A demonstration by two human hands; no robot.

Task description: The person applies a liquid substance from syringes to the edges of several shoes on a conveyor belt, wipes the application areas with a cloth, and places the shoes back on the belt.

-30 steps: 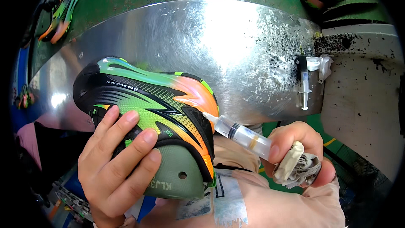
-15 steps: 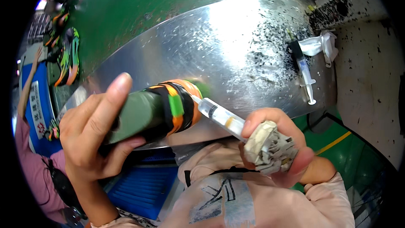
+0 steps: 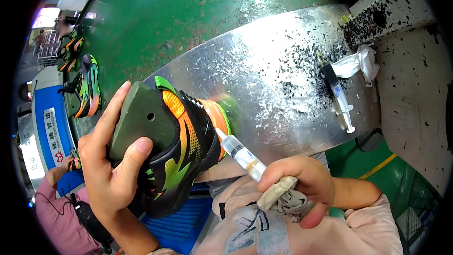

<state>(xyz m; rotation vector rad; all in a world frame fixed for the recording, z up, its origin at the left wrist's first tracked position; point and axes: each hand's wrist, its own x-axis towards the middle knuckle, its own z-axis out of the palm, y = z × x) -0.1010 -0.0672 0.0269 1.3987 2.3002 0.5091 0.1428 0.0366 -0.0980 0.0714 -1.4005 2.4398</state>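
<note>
My left hand (image 3: 111,160) is closed round a dark green shoe last (image 3: 141,118), with the thumb on its top face. On the last sits a black sports shoe (image 3: 177,170) with orange and green patterning and a green heel loop; its orange sole edge faces right. My right hand (image 3: 302,184) grips a clear syringe (image 3: 243,155), whose tip is at the joint between the upper and the sole near the heel. A greyish, wrapped lump (image 3: 278,196) covers the syringe's rear end inside that hand, so the plunger is hidden.
A shiny metal plate (image 3: 203,61) speckled with black residue lies on the green bench (image 3: 155,23). At right are a second syringe (image 3: 340,99) with dark contents and a crumpled white cloth (image 3: 356,63). More shoes (image 3: 88,85) stand far left, near a co-worker's pink sleeve (image 3: 66,208).
The shoe and last have turned, so the shoe's side and heel loop now show. My right hand has lowered slightly leftward with the syringe, its tip still at the sole edge.
</note>
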